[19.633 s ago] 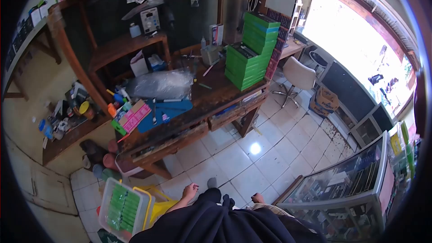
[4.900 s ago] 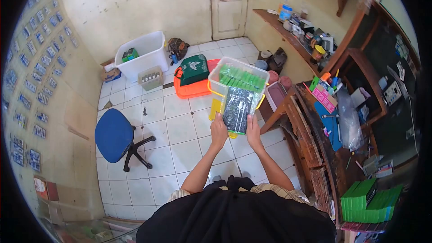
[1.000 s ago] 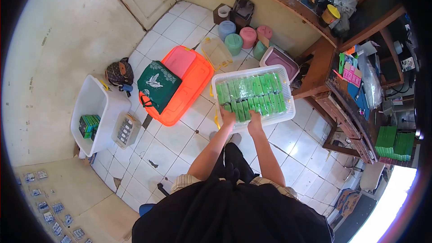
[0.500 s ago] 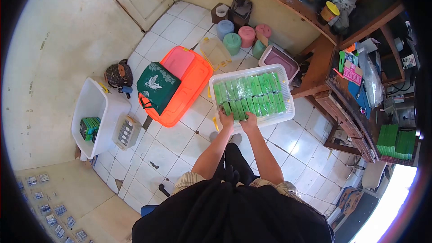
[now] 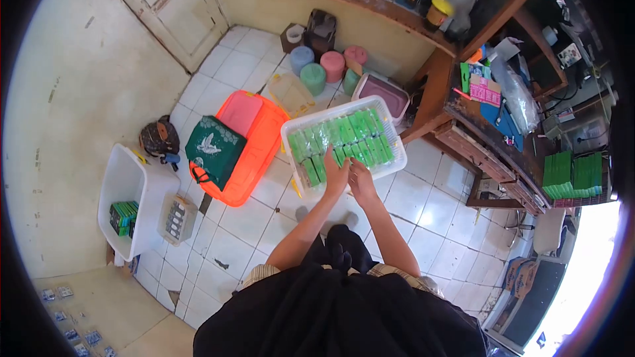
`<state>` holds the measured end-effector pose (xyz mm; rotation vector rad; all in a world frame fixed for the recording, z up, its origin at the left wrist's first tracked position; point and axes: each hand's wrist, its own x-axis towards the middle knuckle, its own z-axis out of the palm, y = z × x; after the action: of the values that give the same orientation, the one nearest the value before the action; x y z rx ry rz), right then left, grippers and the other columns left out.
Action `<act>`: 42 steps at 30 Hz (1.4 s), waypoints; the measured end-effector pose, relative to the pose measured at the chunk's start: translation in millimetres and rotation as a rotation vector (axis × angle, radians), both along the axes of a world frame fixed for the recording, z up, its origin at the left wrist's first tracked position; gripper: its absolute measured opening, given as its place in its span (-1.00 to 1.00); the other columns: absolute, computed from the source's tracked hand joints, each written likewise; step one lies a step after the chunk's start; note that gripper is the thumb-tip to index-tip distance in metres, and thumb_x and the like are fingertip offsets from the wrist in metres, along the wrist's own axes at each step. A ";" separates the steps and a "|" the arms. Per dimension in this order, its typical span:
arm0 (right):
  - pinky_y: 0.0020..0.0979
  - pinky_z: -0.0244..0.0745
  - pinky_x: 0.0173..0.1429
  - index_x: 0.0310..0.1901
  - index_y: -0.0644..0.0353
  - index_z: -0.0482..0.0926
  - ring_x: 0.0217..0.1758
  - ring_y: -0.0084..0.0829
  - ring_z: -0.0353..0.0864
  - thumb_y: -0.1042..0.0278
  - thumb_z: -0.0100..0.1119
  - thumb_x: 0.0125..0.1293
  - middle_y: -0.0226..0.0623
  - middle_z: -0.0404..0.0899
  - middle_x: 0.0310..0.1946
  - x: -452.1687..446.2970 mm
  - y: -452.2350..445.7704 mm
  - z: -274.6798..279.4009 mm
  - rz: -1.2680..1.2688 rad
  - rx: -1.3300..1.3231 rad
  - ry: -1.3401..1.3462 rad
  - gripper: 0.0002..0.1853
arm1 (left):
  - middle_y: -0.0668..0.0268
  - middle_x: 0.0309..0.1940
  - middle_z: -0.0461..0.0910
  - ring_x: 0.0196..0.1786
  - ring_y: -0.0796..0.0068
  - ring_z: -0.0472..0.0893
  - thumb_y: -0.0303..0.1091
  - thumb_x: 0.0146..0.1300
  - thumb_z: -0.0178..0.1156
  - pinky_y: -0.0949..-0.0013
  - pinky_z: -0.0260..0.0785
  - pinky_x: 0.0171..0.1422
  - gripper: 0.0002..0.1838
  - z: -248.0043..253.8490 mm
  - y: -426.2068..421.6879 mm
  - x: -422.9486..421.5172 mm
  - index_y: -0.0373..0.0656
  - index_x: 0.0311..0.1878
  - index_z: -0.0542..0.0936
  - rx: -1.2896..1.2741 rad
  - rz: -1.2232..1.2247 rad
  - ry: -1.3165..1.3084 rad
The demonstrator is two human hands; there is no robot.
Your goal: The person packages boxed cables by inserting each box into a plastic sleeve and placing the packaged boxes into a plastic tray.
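Observation:
A white plastic tub [image 5: 395,166] stands before me, filled with two rows of green boxes [image 5: 357,130] under glossy clear wrap. My left hand [image 5: 336,173] is over the near row, fingers stretched out across the boxes; it appears to hold nothing. Close beside it, my right hand [image 5: 361,177] is at the tub's near side with its fingers curled together. Whether anything small is between those fingers cannot be made out.
Left of the tub, an orange lid [image 5: 253,158] carries a dark green bag [image 5: 216,147]. A white bin [image 5: 108,188] with several boxes stands farther left. Lidded canisters [image 5: 313,79] line the back wall. A cluttered wooden desk [image 5: 473,149] with stacked green boxes [image 5: 573,174] is at right.
The view has shifted, so the tub appears farther left. My hands have come off the near boxes' edge and drawn together; the left reaches farther over the boxes, the right has curled.

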<state>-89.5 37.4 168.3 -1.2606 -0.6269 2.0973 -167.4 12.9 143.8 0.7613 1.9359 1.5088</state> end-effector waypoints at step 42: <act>-0.24 0.32 -0.01 -0.16 0.29 0.42 -0.12 -0.10 0.41 0.52 0.06 0.07 -0.06 0.42 -0.25 665.4 114.4 18.7 -0.753 0.596 -1.330 -0.75 | 0.32 -0.37 0.54 -0.26 0.55 0.54 -0.48 0.21 0.01 0.47 0.38 -0.16 -0.89 106.4 271.0 591.6 -0.21 -0.22 0.49 0.681 -1.507 -0.030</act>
<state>575.9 151.8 187.0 -1.9521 -0.9643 0.2292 424.2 283.9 250.2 1.8318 0.3020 1.0072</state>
